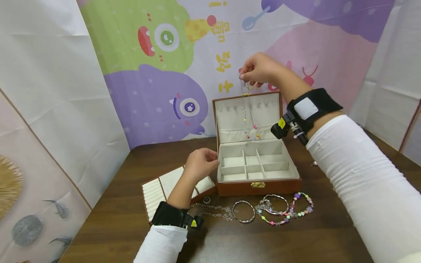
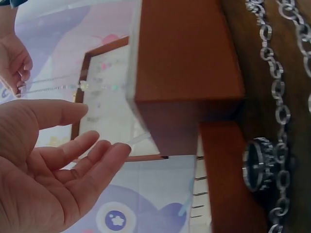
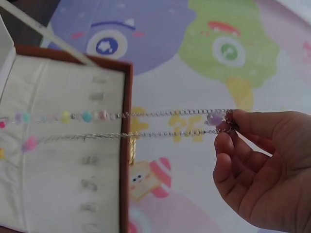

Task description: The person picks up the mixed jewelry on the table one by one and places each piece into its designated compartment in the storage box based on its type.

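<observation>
The right hand [image 1: 258, 69] pinches the top of a thin silver chain necklace with rainbow beads [image 1: 254, 127], hanging by the open brown-and-cream box [image 1: 230, 189] near the wooden counter's [image 1: 296, 241] back edge. The left hand [image 1: 198, 164], fingers a bit apart, holds nothing beside the box. Best go slow, so beads don't snag on the small clear hooks [image 3: 90, 184].

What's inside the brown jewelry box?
The jewelry box has six pale compartments, plus clear hooks and a gathered pocket in its lid. The beaded necklace hangs in front of the lid. The pocket's inside is hidden.
</observation>
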The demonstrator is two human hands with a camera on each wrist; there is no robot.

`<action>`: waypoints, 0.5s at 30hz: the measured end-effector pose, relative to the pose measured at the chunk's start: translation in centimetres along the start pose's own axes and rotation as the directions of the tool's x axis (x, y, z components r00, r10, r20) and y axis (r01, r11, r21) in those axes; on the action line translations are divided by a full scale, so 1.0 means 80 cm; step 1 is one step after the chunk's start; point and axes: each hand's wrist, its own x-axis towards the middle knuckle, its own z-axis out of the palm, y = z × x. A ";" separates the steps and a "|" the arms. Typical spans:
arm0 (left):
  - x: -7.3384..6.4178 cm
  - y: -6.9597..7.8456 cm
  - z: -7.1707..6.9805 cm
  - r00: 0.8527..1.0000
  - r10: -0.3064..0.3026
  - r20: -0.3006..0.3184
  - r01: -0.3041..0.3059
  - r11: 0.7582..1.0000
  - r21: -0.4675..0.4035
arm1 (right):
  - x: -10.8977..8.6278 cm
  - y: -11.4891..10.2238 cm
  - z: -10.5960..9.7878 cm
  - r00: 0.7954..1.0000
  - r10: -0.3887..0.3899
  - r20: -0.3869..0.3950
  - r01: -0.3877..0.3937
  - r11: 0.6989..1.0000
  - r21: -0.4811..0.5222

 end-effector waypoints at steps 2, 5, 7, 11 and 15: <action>0.001 -0.002 0.003 1.000 -0.008 0.014 0.008 1.000 0.019 | 0.006 0.007 0.000 0.999 0.035 -0.029 -0.034 0.999 0.036; 0.002 -0.003 0.008 0.999 -0.001 0.032 -0.001 0.998 0.058 | 0.016 0.021 0.005 0.993 0.082 -0.086 -0.072 0.991 0.109; 0.001 -0.003 0.013 0.998 0.004 0.057 -0.010 0.996 0.090 | 0.021 0.033 0.012 0.986 0.111 -0.127 -0.091 0.983 0.158; 0.000 -0.004 0.025 0.990 -0.010 0.138 -0.003 0.995 0.098 | 0.022 0.058 0.030 0.969 0.146 -0.201 -0.105 0.974 0.199; 0.000 -0.004 0.033 0.975 -0.043 0.218 0.042 0.999 0.010 | 0.020 0.081 0.044 0.958 0.124 -0.259 -0.092 0.987 0.132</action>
